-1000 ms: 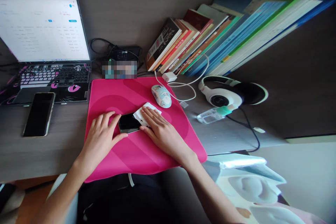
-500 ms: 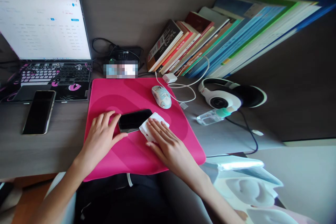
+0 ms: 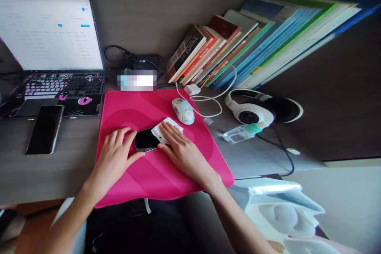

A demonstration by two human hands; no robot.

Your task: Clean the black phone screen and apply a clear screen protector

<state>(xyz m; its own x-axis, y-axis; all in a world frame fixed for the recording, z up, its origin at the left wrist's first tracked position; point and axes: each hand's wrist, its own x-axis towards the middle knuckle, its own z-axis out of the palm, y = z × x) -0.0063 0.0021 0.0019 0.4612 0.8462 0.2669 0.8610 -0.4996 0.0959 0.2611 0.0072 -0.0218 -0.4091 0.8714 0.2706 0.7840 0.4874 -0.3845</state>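
On the pink desk mat [image 3: 119, 105] lies a smartphone [image 3: 146, 140] with its dark screen facing up. My left hand [image 3: 114, 152] grips its left end, thumb at the near corner and forefinger at the far one. Under the fingers of my right hand [image 3: 183, 151] a folded white tissue [image 3: 157, 130] is pressed against the screen. The tissue and fingers hide the phone's right part. Just beyond the tissue sits a pale blue patterned mouse [image 3: 183, 111].
At the left stand a laptop [image 3: 62, 35] and a second phone [image 3: 45, 129]. Leaning books [image 3: 208, 53] line the back, with a white charger [image 3: 192, 89] in front. Headphones [image 3: 253, 107] and a clear bottle with a green cap [image 3: 236, 134] lie to the right.
My right hand has slid the tissue left and slightly away from me across the phone's screen. My left hand and the phone have stayed in place.
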